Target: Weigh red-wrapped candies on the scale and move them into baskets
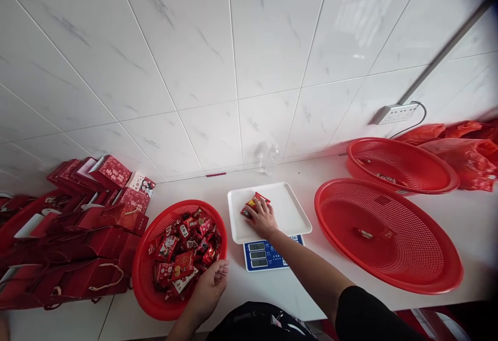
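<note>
White counter (327, 171): right hand (265, 220) covers packets (263, 197) at tray's (290, 211) ten o'clock, grip unclear; left hand (209, 285), loosely open, seems empty at basket's (140, 279) four o'clock. Dragging fingers could spill packets.

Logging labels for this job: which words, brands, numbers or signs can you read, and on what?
Nothing reads clearly enough to quote.
Blue plastic scale panel: digits on three grey displays, and printing beside them, too small.
Shiny red wrapped packets in the round red plastic basket: characters too small.
Red packets under the right hand: too small, partly covered.
Rectangular red cardboard box: pale characters, too blurred.
</note>
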Demonstrator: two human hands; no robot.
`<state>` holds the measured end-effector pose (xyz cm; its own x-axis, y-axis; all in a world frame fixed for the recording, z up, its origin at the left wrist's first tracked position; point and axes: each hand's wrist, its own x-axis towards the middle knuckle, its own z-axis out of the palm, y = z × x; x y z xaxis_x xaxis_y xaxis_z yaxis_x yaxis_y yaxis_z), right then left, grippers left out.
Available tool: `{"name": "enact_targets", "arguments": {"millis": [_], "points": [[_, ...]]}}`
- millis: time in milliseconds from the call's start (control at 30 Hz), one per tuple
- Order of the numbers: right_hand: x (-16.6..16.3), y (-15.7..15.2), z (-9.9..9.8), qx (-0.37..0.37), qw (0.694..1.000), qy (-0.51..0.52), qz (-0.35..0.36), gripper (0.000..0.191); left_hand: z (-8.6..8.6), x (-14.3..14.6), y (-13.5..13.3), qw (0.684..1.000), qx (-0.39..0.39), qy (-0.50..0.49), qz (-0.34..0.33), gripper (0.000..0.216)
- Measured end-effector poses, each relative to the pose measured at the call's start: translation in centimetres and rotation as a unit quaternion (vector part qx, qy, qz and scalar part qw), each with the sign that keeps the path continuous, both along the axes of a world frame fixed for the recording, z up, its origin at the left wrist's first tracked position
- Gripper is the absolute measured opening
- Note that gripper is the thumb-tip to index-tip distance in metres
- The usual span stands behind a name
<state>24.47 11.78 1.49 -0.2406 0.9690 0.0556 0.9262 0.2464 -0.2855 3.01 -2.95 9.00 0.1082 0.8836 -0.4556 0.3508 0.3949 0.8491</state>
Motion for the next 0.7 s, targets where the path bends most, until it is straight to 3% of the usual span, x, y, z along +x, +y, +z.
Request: {"name": "enact_targets", "arguments": {"millis": [200, 533, 600, 700], "points": [[1.8, 1.7, 0.2, 0.038, 0.999, 0.006, 0.038, 0.039, 0.8, 0.1, 0.5, 1.0, -0.001, 0.023, -0.004, 0.041], [3.8, 4.1, 0.4, 0.023, 0.979, 0.172, -0.105, 0.034, 0.6, -0.5, -0.2, 0.999, 0.009, 0.038, 0.024, 0.04], [4.8, 3.7, 1.0, 0.05, 0.957, 0.254, -0.133, 0.035, 0.5, -1.0, -0.3, 0.997, 0.023, 0.049, 0.047, 0.037], [7.9, 1.9, 2.5, 0.097, 0.896, 0.389, -0.192, 0.039, -0.4, -2.1, -0.3, 0.993, 0.05, 0.075, 0.075, 0.035]]}}
